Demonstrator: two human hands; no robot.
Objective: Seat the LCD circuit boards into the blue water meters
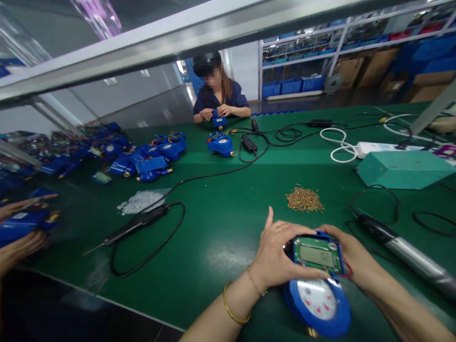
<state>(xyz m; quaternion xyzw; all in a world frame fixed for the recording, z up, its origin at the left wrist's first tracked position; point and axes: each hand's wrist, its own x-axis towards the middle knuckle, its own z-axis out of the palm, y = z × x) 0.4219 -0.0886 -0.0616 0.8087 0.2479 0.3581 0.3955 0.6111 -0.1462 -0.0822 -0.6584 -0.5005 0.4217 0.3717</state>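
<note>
A blue water meter [337, 320] is held low on the right, over the green table. Its round white dial [318, 299] with red pointers faces up. Above the dial, an open blue housing contains a green circuit board with a small grey display [316, 257]. My left hand [272, 256] grips the housing from the left, thumb along the board's lower edge and fingers over its top. From the right, my right hand [351, 251] closes round the housing beside red wires; its fingertips are largely hidden behind it. A pile of small brass-coloured screws [304, 199] lies just beyond my hands.
An electric screwdriver [138, 223] with a looping cord lies left, by a bag of small clear parts [142, 202]. Another silver-black screwdriver [406, 249] lies right, near a teal block [406, 169]. Several blue meters [151, 164] stand back left. Co-workers sit opposite and at left.
</note>
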